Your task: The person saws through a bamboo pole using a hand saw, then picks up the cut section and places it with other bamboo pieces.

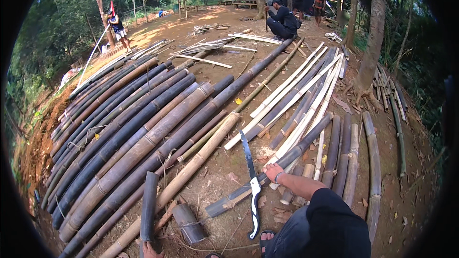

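My right hand [274,172] is closed over a dark bamboo pole [306,144] that slants across the ground in front of me. Across that same pole, just left of the hand, lies a folding handsaw [256,200] with a white and black handle and a dark blade pointing away. At the lower edge my left hand [152,251], only partly visible, grips the near end of a short dark bamboo piece [149,200]. Beside it a thicker cut bamboo section [189,223] rests on the soil.
Many long bamboo poles [138,148] are piled at left. Pale split strips [287,91] lie ahead, with more poles [373,172] at right. A person in dark clothes [283,21] squats farther off; another [118,31] stands far left. A tree trunk [372,43] rises at right.
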Demonstrator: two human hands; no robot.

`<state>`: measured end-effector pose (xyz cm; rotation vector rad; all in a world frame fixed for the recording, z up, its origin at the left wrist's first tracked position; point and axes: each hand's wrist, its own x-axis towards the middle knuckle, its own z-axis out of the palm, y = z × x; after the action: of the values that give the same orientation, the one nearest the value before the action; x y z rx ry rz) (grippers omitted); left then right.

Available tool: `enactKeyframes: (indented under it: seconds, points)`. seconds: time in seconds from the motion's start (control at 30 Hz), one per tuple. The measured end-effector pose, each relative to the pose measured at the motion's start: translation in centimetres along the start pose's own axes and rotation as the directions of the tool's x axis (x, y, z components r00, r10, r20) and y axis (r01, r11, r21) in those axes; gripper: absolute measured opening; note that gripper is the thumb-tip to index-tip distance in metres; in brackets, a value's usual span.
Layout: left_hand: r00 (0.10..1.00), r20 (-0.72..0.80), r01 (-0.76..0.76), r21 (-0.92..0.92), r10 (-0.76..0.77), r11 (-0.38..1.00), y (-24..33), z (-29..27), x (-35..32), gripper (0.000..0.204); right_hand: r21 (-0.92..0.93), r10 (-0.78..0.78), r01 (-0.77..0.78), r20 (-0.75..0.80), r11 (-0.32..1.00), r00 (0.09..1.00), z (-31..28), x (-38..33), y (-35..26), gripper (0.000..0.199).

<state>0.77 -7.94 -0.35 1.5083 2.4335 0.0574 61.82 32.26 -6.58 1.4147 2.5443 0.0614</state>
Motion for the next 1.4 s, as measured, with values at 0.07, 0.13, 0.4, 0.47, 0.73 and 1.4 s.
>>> enactKeyframes:
  seconds: [0.07,0.13,0.4,0.47,0.73,1.4]
  points:
    - [1.0,0.005,0.006,0.017,-0.006,1.0,-1.6,1.7,0.2,0.099,0.067,0.055,-0.057,0.026,0.996,0.998,-0.7,-0.3,0.1,0.053]
    - [0.999,-0.049,-0.022,0.033,0.024,0.999,-2.2,2.4,-0.4,0.093,0.106,0.091,-0.095,0.043,0.99,0.995,-2.2,-0.7,0.4,0.059]
    - [0.98,0.147,0.134,0.022,-0.136,0.991,0.5,-2.3,-1.1,0.104,0.186,0.119,-0.154,0.187,0.97,0.975,-7.9,-3.2,1.6,0.052]
    - [0.992,0.111,0.052,0.087,-0.061,0.995,0.6,-3.7,-0.7,0.102,0.23,-0.005,-0.067,0.301,0.971,0.954,-8.3,-4.2,2.6,0.05]
    - [0.933,0.181,-0.346,0.223,0.311,0.911,4.8,-10.3,4.0,0.065,0.401,-0.218,-0.04,0.575,0.915,0.789,-10.8,-7.4,-8.0,0.066]
    - [0.813,0.152,-0.559,-0.063,0.561,0.827,18.6,0.1,11.0,0.045,0.753,0.773,-0.579,0.153,0.312,0.615,3.2,-13.9,-18.6,0.062]
